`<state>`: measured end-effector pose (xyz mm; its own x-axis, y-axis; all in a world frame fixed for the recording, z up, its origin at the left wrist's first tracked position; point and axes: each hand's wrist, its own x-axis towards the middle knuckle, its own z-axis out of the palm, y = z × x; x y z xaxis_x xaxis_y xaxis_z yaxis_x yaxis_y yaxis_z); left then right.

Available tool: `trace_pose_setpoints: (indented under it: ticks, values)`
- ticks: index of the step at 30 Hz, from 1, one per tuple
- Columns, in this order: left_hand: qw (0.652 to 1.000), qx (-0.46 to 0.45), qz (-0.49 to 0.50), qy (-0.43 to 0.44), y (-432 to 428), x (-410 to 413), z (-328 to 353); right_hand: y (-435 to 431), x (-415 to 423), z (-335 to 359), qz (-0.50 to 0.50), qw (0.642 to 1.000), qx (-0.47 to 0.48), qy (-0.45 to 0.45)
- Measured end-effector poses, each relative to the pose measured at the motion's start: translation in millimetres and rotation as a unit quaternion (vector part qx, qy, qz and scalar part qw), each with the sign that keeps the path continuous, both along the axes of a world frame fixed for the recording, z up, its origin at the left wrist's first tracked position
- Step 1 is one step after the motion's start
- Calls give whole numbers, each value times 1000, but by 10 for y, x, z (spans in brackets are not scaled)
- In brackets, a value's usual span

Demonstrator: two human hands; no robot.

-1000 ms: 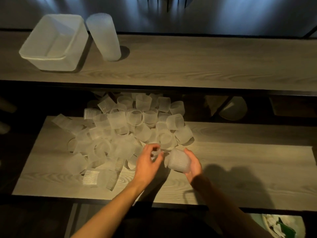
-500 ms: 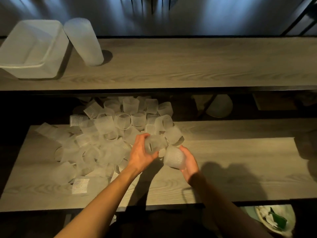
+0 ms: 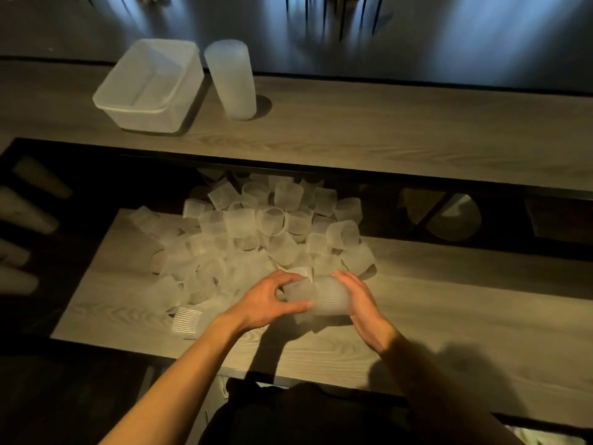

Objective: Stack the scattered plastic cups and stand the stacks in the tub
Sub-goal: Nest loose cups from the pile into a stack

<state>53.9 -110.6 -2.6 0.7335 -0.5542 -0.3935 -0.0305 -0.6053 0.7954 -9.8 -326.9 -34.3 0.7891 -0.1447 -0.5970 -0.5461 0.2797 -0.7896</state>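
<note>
Grey wood-grain table (image 3: 465,316) is carrying a heap of scattered translucent plastic cups (image 3: 256,236); rectangular translucent tub (image 3: 150,88) is sitting on far table (image 3: 385,133) beside tall cup stack (image 3: 232,81). Right hand (image 3: 364,305) grip is clamping a ribbed cup (image 3: 332,300), left hand (image 3: 266,305) grip a second cup (image 3: 296,292), touching it.

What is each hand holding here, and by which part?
The left hand pinches a cup across its side; the right hand wraps the ribbed side of a second cup.

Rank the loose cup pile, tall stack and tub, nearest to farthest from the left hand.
1. Loose cup pile, just beyond the left hand, lower surface.
2. Tall stack, upper surface, straight ahead.
3. Tub, upper surface, left of the stack.
</note>
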Motion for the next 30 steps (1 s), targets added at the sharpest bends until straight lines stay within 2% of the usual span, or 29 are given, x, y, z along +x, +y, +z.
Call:
trace_pose_setpoints:
  ticks: [3, 8, 15, 19, 22, 23, 25, 28, 30]
  values:
    - [999, -17, 17, 32, -16, -132, -28, 69, 10, 48, 21, 1000, 9, -13]
    - [984, -88, 121, 93, -140, -379, -22, 181, 39, 83, 23, 999, -28, -10]
    - [972, -142, 131, 138, -128, -453, -75, 263, -46, 127, 105, 993, -51, -19]
    - [950, -169, 245, 95, -387, -652, 13, 550, -101, 80, 25, 999, -12, -23]
    - [943, -190, 252, 103, -351, -563, 49, 579, -81, 16, -3, 1000, 24, -5]
    - [948, -183, 248, 78, -281, -514, 44, 559, -61, 4, -10, 999, 36, 6]
    - [953, -128, 273, -31, -89, -398, -5, 518, -29, -3, -31, 997, 63, 36]
    - [920, 56, 296, -249, 216, -163, -145, 454, 7, -50, -51, 994, 79, 64]
    - [916, 166, 263, -253, 368, -7, -212, 437, 27, -42, -56, 992, 91, 68]
